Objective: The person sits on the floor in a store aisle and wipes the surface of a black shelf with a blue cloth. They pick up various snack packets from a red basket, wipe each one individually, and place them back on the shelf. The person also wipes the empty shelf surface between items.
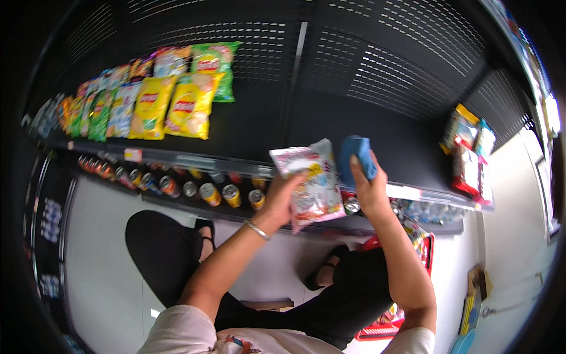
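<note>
My left hand grips a white and pink snack bag by its left side, out in front of the shelf edge. In my right hand is a folded blue cloth, pinched between thumb and fingers just right of the bag. Both hands are raised before a black shelf. Toward the left of that shelf stand yellow potato chip bags, with green chip bags and other snack bags behind and beside them.
Several drink cans line the lower shelf. More snack packs stand at the shelf's right end. A red basket holding packages is on the floor by my right leg. A white wall bounds the right side.
</note>
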Available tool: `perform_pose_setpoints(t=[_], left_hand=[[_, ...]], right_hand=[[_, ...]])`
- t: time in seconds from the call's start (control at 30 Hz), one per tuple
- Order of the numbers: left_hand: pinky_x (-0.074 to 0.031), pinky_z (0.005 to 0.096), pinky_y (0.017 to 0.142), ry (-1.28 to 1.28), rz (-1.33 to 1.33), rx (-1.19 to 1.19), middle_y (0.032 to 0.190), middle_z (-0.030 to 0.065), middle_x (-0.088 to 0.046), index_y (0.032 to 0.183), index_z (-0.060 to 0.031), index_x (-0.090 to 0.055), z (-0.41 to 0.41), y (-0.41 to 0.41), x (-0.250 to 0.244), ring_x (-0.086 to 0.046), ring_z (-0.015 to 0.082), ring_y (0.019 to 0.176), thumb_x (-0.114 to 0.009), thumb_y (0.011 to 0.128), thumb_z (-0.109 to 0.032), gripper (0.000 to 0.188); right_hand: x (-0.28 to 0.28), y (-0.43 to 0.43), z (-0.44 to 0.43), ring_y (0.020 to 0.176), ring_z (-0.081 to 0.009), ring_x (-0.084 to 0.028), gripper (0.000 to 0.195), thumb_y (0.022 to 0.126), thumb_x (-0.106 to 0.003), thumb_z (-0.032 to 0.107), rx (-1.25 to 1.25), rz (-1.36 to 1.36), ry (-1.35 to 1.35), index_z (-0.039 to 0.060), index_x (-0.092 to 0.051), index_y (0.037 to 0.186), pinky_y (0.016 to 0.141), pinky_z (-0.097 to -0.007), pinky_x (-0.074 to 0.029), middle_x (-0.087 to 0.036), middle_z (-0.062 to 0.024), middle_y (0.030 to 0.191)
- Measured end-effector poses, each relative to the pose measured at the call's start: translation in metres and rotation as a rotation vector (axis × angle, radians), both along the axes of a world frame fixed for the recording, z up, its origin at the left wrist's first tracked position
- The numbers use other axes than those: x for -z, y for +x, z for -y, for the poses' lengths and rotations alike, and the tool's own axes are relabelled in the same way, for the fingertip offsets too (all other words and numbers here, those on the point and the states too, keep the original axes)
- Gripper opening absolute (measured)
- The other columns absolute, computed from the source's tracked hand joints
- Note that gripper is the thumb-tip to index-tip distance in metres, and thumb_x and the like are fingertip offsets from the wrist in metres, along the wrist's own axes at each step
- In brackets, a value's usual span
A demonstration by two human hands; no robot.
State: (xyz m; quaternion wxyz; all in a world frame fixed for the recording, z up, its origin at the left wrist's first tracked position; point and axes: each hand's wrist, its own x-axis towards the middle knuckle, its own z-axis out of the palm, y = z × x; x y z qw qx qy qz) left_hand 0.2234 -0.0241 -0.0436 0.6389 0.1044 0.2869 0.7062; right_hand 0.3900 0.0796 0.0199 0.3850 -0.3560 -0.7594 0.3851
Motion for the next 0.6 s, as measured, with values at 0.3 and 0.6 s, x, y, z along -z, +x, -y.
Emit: perform_pose_setpoints(t=[0.3, 0.6], left_hand=[[-0.036, 0.0305, 0.109, 0.2, 0.035, 0.067, 0.144, 0.0056, -0.045, 0.145, -0.0142, -0.042, 0.006, 0.04, 0.003, -0.042, 0.0136, 0.131, -0.054, 0.094, -0.055, 0.067], [-0.037, 0.0295, 0.11, 0.184, 0.194, 0.019, 0.146, 0.0056, -0.043, 0.15, -0.0118, -0.032, 0.022, 0.031, 0.002, -0.043, 0.0155, 0.133, -0.045, 0.097, -0.058, 0.071]], right_hand=[[-0.009, -0.019, 0.062, 0.143, -0.0381, -0.03, 0.064, 0.1, -0.035, 0.046, -0.195, 0.52, 0.629, -0.0001, -0.042, 0.143, 0.115, -0.0495, -0.021, -0.037, -0.0214, 0.15], [-0.021, -0.034, 0.086, 0.144, -0.034, -0.028, 0.07, 0.099, -0.03, 0.057, -0.22, 0.671, 0.705, 0.0056, -0.041, 0.145, 0.118, -0.0498, -0.017, -0.036, -0.0171, 0.152]])
